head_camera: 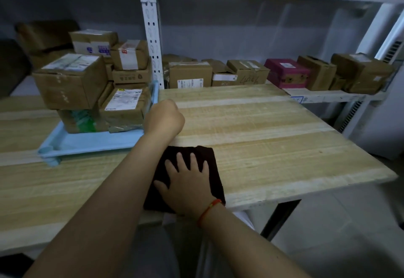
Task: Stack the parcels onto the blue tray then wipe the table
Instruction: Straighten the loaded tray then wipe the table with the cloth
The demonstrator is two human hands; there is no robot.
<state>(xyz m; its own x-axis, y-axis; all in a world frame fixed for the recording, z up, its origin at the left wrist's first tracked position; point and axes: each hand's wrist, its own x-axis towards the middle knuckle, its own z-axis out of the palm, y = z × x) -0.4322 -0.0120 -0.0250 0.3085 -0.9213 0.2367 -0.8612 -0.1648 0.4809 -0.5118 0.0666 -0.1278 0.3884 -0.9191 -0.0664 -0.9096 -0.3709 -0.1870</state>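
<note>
Several brown cardboard parcels (72, 81) stand stacked on the light blue tray (91, 142) at the table's left. My left hand (164, 118) is closed in a fist right against the tray's right rim; its fingers are hidden, so a grip on the rim cannot be confirmed. A dark folded cloth (207, 155) lies on the wooden table (262, 137) near the front edge. My right hand (188, 186) presses flat on the cloth with fingers spread, a red cord around the wrist.
Behind the table runs a white shelf with more brown boxes (190, 76) and a pink box (286, 73). A white perforated shelf post (150, 26) rises behind the tray. The table's right edge drops to a grey floor.
</note>
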